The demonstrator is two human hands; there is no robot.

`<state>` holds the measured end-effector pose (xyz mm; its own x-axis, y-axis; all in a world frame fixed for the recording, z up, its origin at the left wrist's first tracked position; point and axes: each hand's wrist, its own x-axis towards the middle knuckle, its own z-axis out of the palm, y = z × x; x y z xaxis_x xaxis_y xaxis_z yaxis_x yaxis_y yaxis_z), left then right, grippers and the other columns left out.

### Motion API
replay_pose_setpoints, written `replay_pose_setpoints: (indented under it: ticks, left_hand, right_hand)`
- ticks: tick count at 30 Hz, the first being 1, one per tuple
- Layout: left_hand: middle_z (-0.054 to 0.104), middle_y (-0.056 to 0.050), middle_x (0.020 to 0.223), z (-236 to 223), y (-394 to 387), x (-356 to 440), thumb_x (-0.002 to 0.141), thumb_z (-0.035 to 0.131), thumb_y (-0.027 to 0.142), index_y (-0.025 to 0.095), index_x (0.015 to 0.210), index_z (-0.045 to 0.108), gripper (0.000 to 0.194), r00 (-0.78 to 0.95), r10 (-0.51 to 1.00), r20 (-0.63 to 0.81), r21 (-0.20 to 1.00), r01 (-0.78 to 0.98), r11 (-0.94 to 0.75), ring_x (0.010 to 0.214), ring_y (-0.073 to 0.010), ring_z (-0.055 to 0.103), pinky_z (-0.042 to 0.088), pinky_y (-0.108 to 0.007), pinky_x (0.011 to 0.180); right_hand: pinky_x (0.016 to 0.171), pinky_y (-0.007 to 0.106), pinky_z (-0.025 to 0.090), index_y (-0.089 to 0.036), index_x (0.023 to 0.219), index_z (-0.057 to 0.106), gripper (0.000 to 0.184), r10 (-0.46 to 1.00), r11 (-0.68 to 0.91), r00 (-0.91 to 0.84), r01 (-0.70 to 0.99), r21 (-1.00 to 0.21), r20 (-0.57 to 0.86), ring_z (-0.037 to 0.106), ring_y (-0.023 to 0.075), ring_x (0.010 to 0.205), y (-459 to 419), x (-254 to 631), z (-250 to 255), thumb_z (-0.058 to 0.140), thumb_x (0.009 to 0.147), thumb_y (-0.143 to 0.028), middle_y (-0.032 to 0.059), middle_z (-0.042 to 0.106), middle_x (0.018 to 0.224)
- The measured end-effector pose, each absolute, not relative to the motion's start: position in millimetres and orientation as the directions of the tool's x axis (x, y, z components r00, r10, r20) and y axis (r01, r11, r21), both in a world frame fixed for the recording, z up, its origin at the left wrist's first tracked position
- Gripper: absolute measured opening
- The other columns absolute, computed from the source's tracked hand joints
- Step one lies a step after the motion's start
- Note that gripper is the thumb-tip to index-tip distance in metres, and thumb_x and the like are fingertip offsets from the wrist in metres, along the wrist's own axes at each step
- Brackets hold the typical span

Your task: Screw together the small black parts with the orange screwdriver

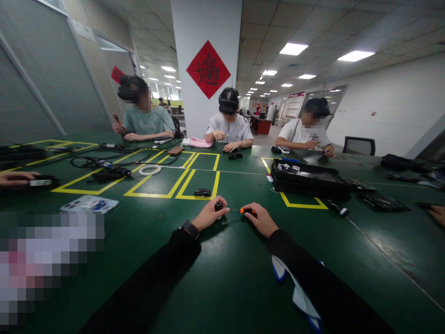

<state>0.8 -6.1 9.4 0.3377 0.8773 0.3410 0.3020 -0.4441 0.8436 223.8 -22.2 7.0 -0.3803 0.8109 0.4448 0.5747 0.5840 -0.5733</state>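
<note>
Black-and-orange screwdriver (pixel 242 210) is being held over the green bench (pixel 222 283) by the right hand (pixel 261 220), fingers closed round its handle; the thin shaft is being pointed leftward at a small black part (pixel 219 206), which is being gripped by the left hand (pixel 208 215). Whether shaft and part are touching cannot be told. Just beyond, a dark piece (pixel 202 192) is being bordered by yellow tape (pixel 216 184); farther right, small items are being held in a black tray (pixel 299 183).

Over the glossy green tabletop (pixel 222 287), a small black cylindrical piece (pixel 219 206) is held by the left hand (pixel 208 215). An orange-and-black-handled screwdriver (pixel 249 212) is gripped by the right hand (pixel 262 221), its thin shaft (pixel 235 210) pointed leftward.
</note>
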Motion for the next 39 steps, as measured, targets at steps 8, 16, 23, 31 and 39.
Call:
replay_pose_setpoints:
  ticks: [8, 16, 23, 31, 39]
  left_hand:
    - [0.056, 0.0, 0.078, 8.1, -5.6, 0.4, 0.072, 0.056, 0.038, 0.018, 0.084, 0.052, 0.023, 0.336, 0.874, 0.351, 0.837, 0.306, -0.454, 0.073, -0.0124, 0.052, 0.041, -0.025, 0.069]
    - [0.055, 0.0, 0.078, 5.8, -3.6, -0.3, 0.072, 0.056, 0.038, 0.017, 0.084, 0.052, 0.025, 0.335, 0.875, 0.348, 0.833, 0.318, -0.453, 0.07, -0.0117, 0.051, 0.041, -0.025, 0.068]
    - [0.055, 0.0, 0.08, 6.3, -3.4, -0.8, 0.072, 0.055, 0.039, 0.018, 0.085, 0.052, 0.024, 0.347, 0.87, 0.35, 0.826, 0.323, -0.461, 0.072, -0.0121, 0.051, 0.041, -0.025, 0.069]
    - [0.055, -0.001, 0.082, 9.6, -5.4, -0.6, 0.072, 0.056, 0.037, 0.018, 0.085, 0.052, 0.023, 0.35, 0.864, 0.361, 0.816, 0.329, -0.474, 0.076, -0.013, 0.051, 0.04, -0.026, 0.073]
    - [0.055, 0.0, 0.08, 8.3, -5.0, -1.3, 0.072, 0.055, 0.037, 0.018, 0.085, 0.053, 0.024, 0.349, 0.87, 0.347, 0.825, 0.328, -0.461, 0.072, -0.0121, 0.051, 0.041, -0.026, 0.07]
  right_hand:
    - [0.08, 0.032, 0.038, -0.017, 0.089, 0.061, 0.017, 0.847, 0.525, -0.322, 0.628, -0.574, 0.423, 0.05, 0.0165, 0.086, -19.5, 223.9, 5.6, 0.046, 0.081, -0.021, 0.0053, 0.058, 0.088]
    - [0.079, 0.032, 0.039, -0.017, 0.091, 0.059, 0.016, 0.831, 0.551, -0.33, 0.604, -0.576, 0.449, 0.049, 0.0165, 0.085, -18.4, 225.1, 1.7, 0.051, 0.077, -0.02, 0.0044, 0.057, 0.088]
    - [0.08, 0.032, 0.039, -0.018, 0.093, 0.059, 0.018, 0.838, 0.541, -0.327, 0.609, -0.581, 0.437, 0.05, 0.0167, 0.087, -19.0, 224.9, 1.9, 0.049, 0.079, -0.023, 0.0046, 0.059, 0.09]
    - [0.079, 0.032, 0.039, -0.018, 0.092, 0.057, 0.016, 0.839, 0.54, -0.339, 0.606, -0.584, 0.425, 0.05, 0.0167, 0.085, -21.1, 224.3, 4.1, 0.053, 0.077, -0.023, 0.0038, 0.058, 0.089]
    - [0.082, 0.032, 0.038, -0.019, 0.095, 0.059, 0.019, 0.845, 0.534, -0.364, 0.599, -0.597, 0.392, 0.05, 0.0166, 0.089, -21.9, 223.8, 6.6, 0.046, 0.081, -0.022, 0.0049, 0.058, 0.093]
